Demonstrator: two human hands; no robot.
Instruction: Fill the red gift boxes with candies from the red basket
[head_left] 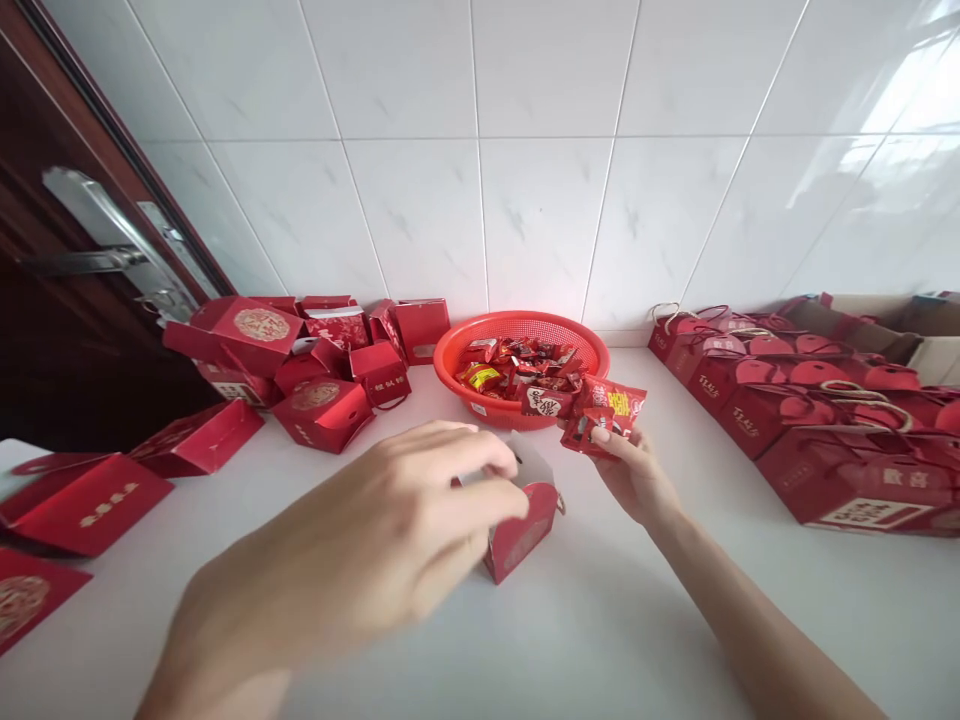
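Loosely bent and slightly blurred, my left hand point(420, 520) is over a small red gift box point(523, 535) with its top open. Its fingers are apart with nothing visible in them, and they hide part of the box; whether they touch it I cannot tell. To the right of the box, my right hand point(634, 470) is closed on several red snack packets point(600, 415), pinched under the thumb. These packets are in front of the rim of a red plastic basket point(446, 375), which holds many more small wrapped packets point(525, 365).
Open red gift boxes point(322, 410) are scattered along the left side of the white counter point(600, 620). Closed red boxes with cord handles point(862, 475) stand in rows at the right. Behind is a tiled wall point(547, 220); a dark door with a metal handle point(112, 260) is at left.
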